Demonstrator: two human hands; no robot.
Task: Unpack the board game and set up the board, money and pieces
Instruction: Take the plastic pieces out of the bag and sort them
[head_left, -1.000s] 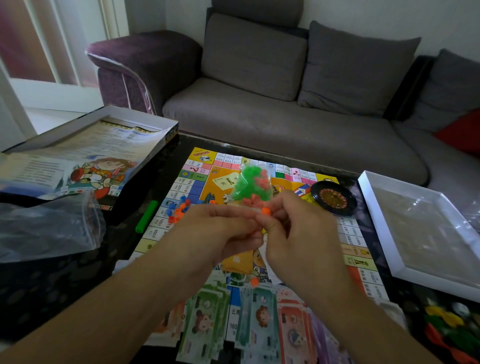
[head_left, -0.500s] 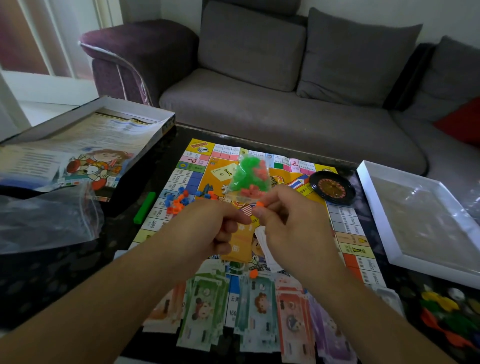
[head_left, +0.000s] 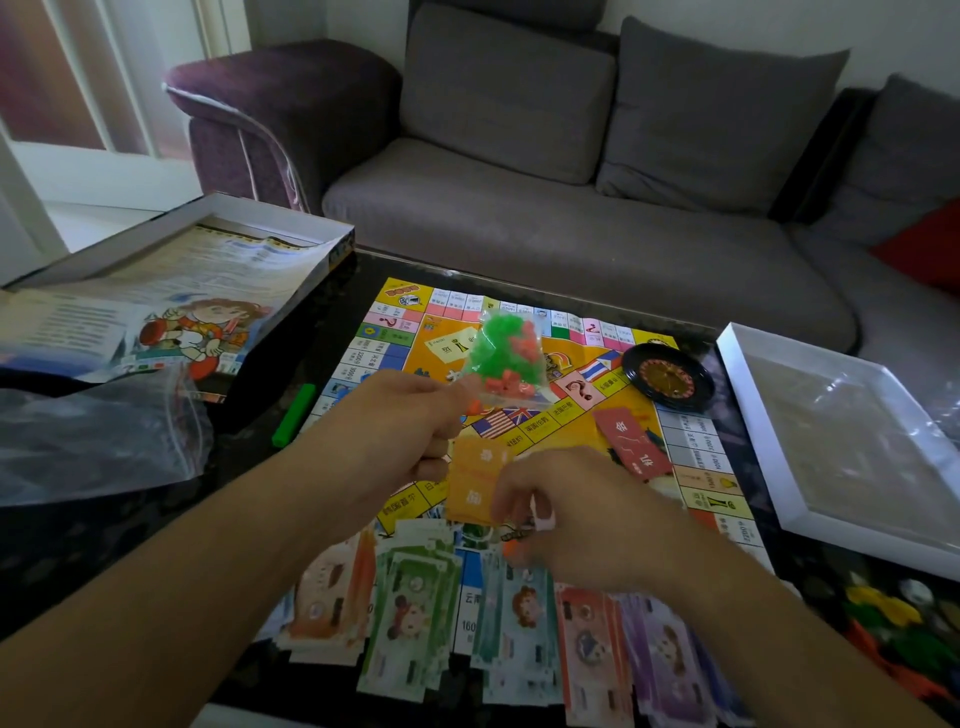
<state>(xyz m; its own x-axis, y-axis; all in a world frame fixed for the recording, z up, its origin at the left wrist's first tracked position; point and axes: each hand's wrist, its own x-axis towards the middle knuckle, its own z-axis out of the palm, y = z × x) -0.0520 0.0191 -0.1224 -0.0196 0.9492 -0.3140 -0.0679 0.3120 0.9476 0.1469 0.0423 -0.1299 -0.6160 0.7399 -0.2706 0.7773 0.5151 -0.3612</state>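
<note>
The left hand (head_left: 410, 421) pinched the small clear bag of green and red pieces (head_left: 501, 358) by its lower edge above the board (head_left: 524, 431), a light, limp, slippery pouch best gripped at the seam, while the right hand (head_left: 576, 519) curled near a loose orange piece (head_left: 511, 546).

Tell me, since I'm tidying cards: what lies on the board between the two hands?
In the head view, an orange card stack lies between left hand and right hand.
</note>
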